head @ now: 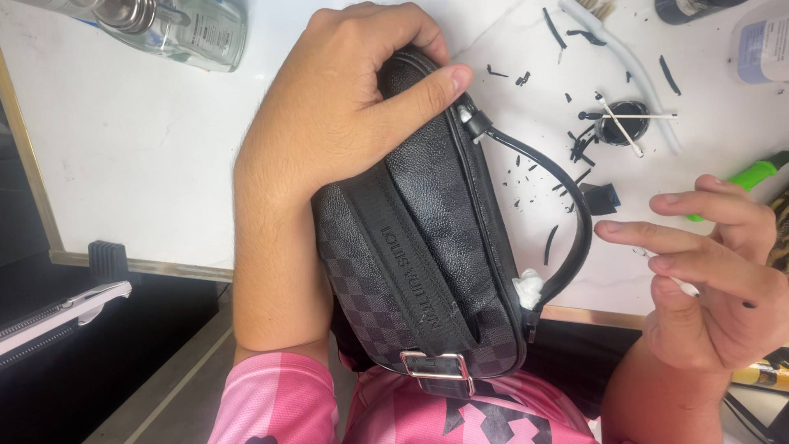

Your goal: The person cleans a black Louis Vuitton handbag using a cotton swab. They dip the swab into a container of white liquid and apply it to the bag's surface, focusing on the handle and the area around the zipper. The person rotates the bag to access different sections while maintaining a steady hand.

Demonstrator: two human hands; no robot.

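The left hand (345, 107) clamped the black bag (427, 247) overhanging the desk (148, 148) edge; the right hand (707, 279) hovered beside it, fingers spread.

A black checkered pouch bag (427, 247) with a thin carry strap (559, 197) stands tilted on end, half over the bench (148, 148) edge.

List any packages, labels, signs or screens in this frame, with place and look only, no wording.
Glass bottle: top left on the white table, lying down, clear with a pale printed label.
Container: top right corner, cut off by the frame, white with a bluish label.
Bag: centre, dark checkered, embossed lettering on its black strap, held by the left hand.
No signs or screens.
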